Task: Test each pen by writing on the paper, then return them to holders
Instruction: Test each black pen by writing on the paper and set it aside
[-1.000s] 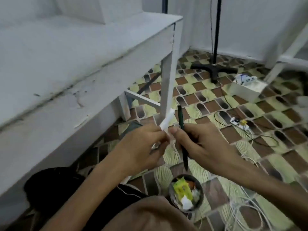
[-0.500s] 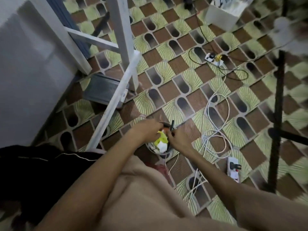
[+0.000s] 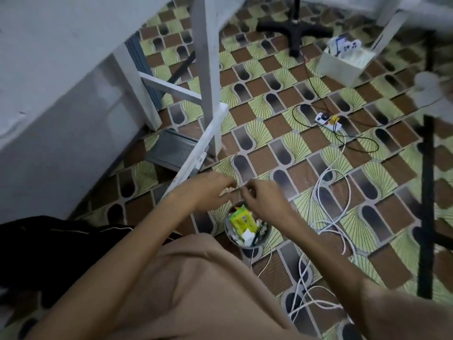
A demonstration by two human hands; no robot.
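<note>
Both my hands hover close together just above a small round bin (image 3: 229, 232) on the patterned floor. My left hand (image 3: 208, 190) and my right hand (image 3: 263, 201) have loosely curled fingers, and I see nothing in either, though the fingertips are blurred. Inside the bin lie a yellow-green box (image 3: 239, 220), white paper scraps (image 3: 248, 234) and a dark pen (image 3: 258, 233) that leans against the right wall. No writing paper or pen holder is in view.
A white table with legs (image 3: 207, 77) and a slanted brace (image 3: 198, 158) stands to the left. White cables (image 3: 326, 217) loop on the floor to the right. Beyond are a power strip (image 3: 328, 120), a white box (image 3: 343, 62) and a black stand (image 3: 295, 28).
A second ago my hands held a white paper strip and a dark pen up by the table. They dropped to the bin; the pen now lies inside it and both hands have risen, holding nothing.
</note>
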